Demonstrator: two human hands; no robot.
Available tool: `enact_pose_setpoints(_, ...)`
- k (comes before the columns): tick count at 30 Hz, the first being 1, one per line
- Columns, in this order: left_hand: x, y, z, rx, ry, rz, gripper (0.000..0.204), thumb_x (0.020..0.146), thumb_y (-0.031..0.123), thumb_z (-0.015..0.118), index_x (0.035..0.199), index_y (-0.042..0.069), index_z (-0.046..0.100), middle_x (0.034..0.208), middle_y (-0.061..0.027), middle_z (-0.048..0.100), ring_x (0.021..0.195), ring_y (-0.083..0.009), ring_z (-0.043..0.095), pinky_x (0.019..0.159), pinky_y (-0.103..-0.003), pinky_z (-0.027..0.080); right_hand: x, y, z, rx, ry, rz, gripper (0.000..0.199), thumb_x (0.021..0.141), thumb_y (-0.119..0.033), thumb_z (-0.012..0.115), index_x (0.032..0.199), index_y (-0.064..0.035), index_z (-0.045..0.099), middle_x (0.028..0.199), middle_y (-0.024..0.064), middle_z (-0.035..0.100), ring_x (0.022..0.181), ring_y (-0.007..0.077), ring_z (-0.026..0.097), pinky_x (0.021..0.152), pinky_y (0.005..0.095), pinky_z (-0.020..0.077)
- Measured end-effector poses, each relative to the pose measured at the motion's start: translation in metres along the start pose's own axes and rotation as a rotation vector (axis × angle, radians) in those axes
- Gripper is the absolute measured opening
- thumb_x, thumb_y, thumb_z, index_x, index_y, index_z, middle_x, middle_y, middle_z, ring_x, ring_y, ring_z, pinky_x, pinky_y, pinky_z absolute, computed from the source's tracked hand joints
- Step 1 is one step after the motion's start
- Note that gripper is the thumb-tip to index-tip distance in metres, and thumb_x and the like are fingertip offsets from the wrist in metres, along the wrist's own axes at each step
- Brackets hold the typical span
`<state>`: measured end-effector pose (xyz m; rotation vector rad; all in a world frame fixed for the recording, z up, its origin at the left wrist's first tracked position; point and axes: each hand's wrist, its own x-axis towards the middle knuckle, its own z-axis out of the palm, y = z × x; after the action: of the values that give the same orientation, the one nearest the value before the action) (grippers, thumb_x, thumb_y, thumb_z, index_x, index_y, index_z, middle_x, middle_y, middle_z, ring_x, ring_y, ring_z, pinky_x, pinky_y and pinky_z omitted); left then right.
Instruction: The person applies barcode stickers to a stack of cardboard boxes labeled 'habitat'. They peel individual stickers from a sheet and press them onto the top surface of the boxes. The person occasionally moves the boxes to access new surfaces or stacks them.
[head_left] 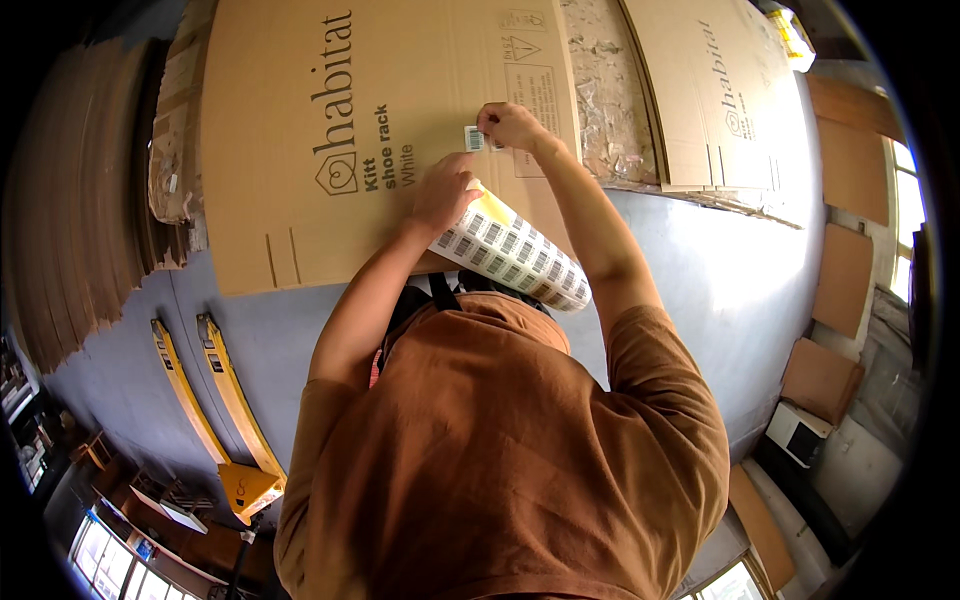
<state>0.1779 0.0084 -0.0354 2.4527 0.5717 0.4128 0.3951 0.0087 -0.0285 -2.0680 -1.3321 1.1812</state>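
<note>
A large flat brown cardboard box (pixel 300 130) lies on the grey floor in front of me. My left hand (pixel 445 192) grips a rolled sheet of barcode stickers (pixel 515 255) with a yellow backing, resting against the cardboard. Further up, my right hand (pixel 510 125) pinches a small white barcode sticker (pixel 474 138) and presses it onto the cardboard, beside a printed panel. My brown shirt fills the lower middle of the view.
A second flat cardboard box (pixel 720 90) lies at the upper right. Stacks of flattened cardboard (pixel 70 200) stand at the left. A yellow pallet jack (pixel 225 400) sits at the lower left. Brown boards (pixel 845 280) and a white box (pixel 797 430) lie at the right.
</note>
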Motion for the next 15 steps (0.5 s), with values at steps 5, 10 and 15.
enact_pose_setpoints(5, 0.015, -0.005, 0.006, 0.074, 0.030, 0.080, 0.028, 0.076, 0.020, 0.072, 0.095, 0.000, 0.067, 0.115, -0.0146, 0.060, 0.108, -0.0318, 0.056, 0.092, -0.042, 0.045, 0.003, 0.002, 0.004, -0.075, 0.043, 0.005, 0.015, 0.082, -0.019, 0.057, 0.088, -0.0126, 0.070, 0.081, 0.0083, 0.068, 0.076, 0.0240, 0.065, 0.070, 0.0355, 0.0521)
enact_pose_setpoints(10, 0.013, -0.016, 0.041, 0.140, -0.098, -0.159, 0.035, 0.078, 0.020, 0.066, 0.110, 0.007, 0.061, 0.098, -0.0162, 0.065, 0.094, -0.0361, 0.062, 0.081, -0.046, 0.050, 0.000, 0.000, 0.025, -0.334, 0.203, 0.122, 0.024, 0.081, -0.027, 0.057, 0.090, -0.0095, 0.071, 0.091, 0.0179, 0.069, 0.089, 0.0348, 0.067, 0.075, 0.0449, 0.0542)
enact_pose_setpoints(15, 0.024, -0.002, 0.019, 0.252, -0.297, 0.023, 0.055, 0.080, 0.028, 0.070, 0.128, 0.004, 0.057, 0.135, -0.0077, 0.053, 0.127, -0.0281, 0.044, 0.102, -0.046, 0.038, -0.002, -0.025, 0.007, -0.480, 0.286, 0.206, 0.055, 0.071, -0.038, 0.079, 0.110, -0.0057, 0.057, 0.094, 0.0156, 0.070, 0.094, 0.0301, 0.067, 0.080, 0.0405, 0.0523)
